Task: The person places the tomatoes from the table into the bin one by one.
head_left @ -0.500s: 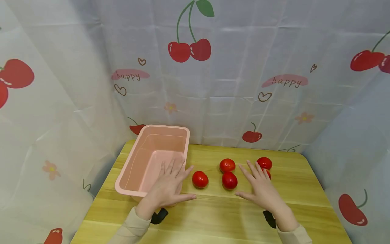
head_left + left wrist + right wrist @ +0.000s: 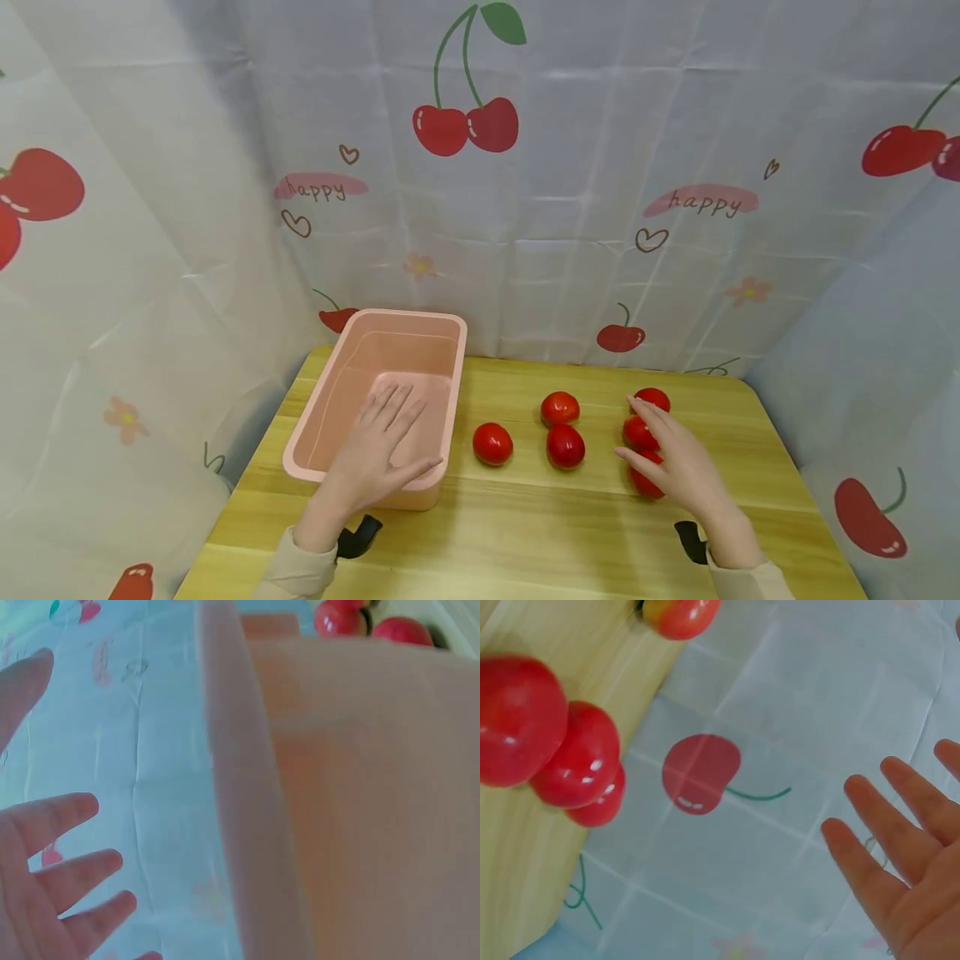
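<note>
My left hand point(image 2: 371, 458) is held over the pink plastic bin point(image 2: 408, 350), fingers spread and holding nothing; in the left wrist view its fingers point(image 2: 79, 879) are apart from the bin's wall point(image 2: 375, 817). My right hand point(image 2: 686, 471) hovers over the right-hand group of red, tomato-like fruits, covering parts of them. That group is a far fruit point(image 2: 655, 398), a middle fruit point(image 2: 637, 432) and a near fruit point(image 2: 645, 477). The right wrist view shows straight fingers point(image 2: 877, 877) with nothing between them. Two fruits touch mid-table, one red point(image 2: 559, 409) and one darker point(image 2: 566, 447).
A single red fruit point(image 2: 492, 443) lies just right of the bin. The wooden table point(image 2: 525, 542) is backed and flanked by a white cherry-print curtain point(image 2: 555, 275). A black strap point(image 2: 360, 537) shows at the left wrist, another point(image 2: 690, 542) at the right.
Both hands have moved apart, the left one leftward over the bin and the right one rightward. The right thumb and fingers have drawn closer, and more of the right-hand fruits shows.
</note>
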Demonstrator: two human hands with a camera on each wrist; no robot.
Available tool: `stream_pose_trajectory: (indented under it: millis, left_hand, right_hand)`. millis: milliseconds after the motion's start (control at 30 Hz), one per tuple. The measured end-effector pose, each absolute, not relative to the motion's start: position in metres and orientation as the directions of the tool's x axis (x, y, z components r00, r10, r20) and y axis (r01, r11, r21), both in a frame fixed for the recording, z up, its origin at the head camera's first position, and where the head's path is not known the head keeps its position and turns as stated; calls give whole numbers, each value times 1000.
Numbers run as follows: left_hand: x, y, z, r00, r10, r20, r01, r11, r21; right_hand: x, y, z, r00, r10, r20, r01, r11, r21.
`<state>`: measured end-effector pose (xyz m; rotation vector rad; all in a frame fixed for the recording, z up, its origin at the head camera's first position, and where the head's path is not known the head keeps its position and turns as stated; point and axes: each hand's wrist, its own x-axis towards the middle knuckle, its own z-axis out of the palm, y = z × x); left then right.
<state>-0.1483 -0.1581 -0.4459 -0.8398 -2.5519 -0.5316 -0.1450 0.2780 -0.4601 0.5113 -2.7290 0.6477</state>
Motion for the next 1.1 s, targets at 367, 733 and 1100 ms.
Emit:
stream_pose_trajectory:
  millis: [367,733,1100]
  left_hand:
    - [-140,-204,-457,-729,249,638,555,761,337]
    - [-130,-244,-481,-768,23,639,459,716,526]
    - [-123,-259,-495,-899,-62,434,299,638,709]
  right_hand:
    - [-141,311,-473,-935,-77,346,-261,812,-522]
    - [-136,332,-503,-948,37,315,-170,778,-605]
    - [-130,340,-543,-965,103,240,-88,737,-670]
